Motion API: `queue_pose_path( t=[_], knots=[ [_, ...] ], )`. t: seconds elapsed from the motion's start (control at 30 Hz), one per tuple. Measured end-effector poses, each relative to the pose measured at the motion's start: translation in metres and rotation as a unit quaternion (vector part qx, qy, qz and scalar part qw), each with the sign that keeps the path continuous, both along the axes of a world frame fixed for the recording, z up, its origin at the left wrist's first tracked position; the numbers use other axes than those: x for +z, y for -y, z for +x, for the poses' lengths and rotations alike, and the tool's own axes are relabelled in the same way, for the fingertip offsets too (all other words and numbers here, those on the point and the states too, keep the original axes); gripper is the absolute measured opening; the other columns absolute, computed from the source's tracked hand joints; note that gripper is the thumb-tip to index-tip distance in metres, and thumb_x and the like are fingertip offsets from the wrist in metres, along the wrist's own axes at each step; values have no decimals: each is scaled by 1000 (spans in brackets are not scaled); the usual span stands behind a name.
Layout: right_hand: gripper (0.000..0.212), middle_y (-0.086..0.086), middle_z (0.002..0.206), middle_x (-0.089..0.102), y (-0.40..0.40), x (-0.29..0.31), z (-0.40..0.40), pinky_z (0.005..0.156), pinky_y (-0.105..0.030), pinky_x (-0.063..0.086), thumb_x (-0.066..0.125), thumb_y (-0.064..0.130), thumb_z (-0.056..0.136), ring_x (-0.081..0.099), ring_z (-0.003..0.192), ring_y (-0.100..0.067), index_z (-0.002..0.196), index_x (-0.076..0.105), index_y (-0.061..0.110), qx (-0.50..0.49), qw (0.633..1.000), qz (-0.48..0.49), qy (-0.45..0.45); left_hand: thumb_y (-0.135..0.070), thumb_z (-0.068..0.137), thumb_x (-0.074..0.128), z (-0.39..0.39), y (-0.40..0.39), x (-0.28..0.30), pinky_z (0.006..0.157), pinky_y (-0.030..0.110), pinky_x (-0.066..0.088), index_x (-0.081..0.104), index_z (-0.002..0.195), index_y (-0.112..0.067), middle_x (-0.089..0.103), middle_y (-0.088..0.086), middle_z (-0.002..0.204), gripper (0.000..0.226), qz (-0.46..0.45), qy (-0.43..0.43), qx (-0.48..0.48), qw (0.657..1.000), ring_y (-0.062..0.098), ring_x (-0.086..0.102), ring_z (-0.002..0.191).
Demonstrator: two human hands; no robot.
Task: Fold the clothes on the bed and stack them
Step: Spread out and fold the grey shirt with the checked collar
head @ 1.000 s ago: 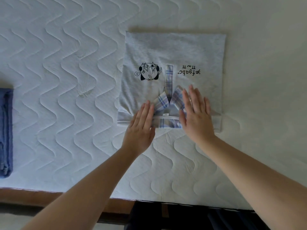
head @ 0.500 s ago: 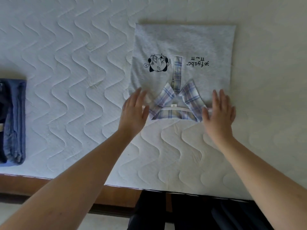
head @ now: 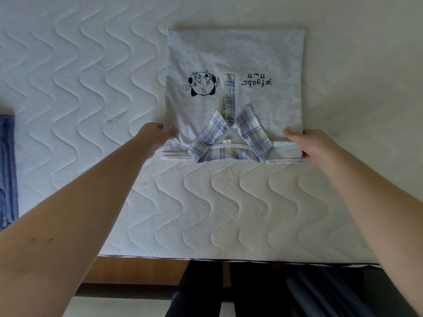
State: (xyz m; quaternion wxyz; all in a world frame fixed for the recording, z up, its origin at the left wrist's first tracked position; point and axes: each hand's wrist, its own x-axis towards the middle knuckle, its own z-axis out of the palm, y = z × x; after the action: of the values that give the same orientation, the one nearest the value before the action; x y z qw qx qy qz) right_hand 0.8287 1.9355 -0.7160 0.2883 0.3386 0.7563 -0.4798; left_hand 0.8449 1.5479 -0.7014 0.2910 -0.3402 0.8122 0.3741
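While the folded grey shirt (head: pixel 235 72) lay flat on the quilted mattress (head: pixel 91 88), left hand (head: pixel 153 138) pinched its near left corner, right hand (head: pixel 313 145) gripped the near right corner, plaid collar (head: pixel 231 138) facing the person, blue folded garment (head: pixel 8 165) far left.

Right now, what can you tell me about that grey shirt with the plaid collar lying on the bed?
The grey shirt is a soft, heathered knit, folded into a neat rectangle and lying flat on the white quilted mattress. Its blue plaid collar and placket face up, collar nearest the person. A black cartoon print and lettering read upside down from here. The left hand grips its near left corner, the right hand its near right corner.
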Motion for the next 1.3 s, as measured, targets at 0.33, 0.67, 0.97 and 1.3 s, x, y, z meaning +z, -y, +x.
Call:
queue_pose_path(
  t=[0.33, 0.67, 0.97, 1.3],
  knots=[
    [34, -11, 103, 67, 15, 13, 11, 70, -36, 58, 68, 22, 90, 66, 75, -20, 119, 63, 6, -94, 988, -120, -13, -35, 88, 70, 20, 1, 3, 85, 27, 40, 57, 129, -7, 66, 2, 106, 51, 176, -45, 80, 980, 15, 58, 98],
    [18, -14, 100, 70, -6, 115, 9, 74, -37, 56, 60, 30, 96, 69, 81, -25, 96, 66, 12, -77, 984, -136, -86, -27, 86, 72, 16, -3, 102, 99, 39, 50, 70, 101, -15, 75, 6, 101, 19, 266, -143, 109, 947, 29, 66, 106],
    [14, -7, 85, 76, -5, 259, 42, 60, -30, 58, 52, 16, 99, 73, 75, -19, 98, 64, 9, -160, 940, -267, -141, -42, 82, 73, 71, -8, 233, 79, 35, 57, 76, 101, -23, 74, 10, 106, 27, 324, -243, 127, 906, 26, 71, 98],
    [16, -7, 81, 75, 17, 400, 125, 55, -23, 55, 60, 18, 94, 72, 69, -16, 98, 67, 5, -117, 943, -229, -213, -40, 82, 70, 152, 26, 361, 66, 24, 56, 76, 97, -22, 75, 9, 100, 25, 329, -290, 110, 892, 22, 73, 89]
  ],
)
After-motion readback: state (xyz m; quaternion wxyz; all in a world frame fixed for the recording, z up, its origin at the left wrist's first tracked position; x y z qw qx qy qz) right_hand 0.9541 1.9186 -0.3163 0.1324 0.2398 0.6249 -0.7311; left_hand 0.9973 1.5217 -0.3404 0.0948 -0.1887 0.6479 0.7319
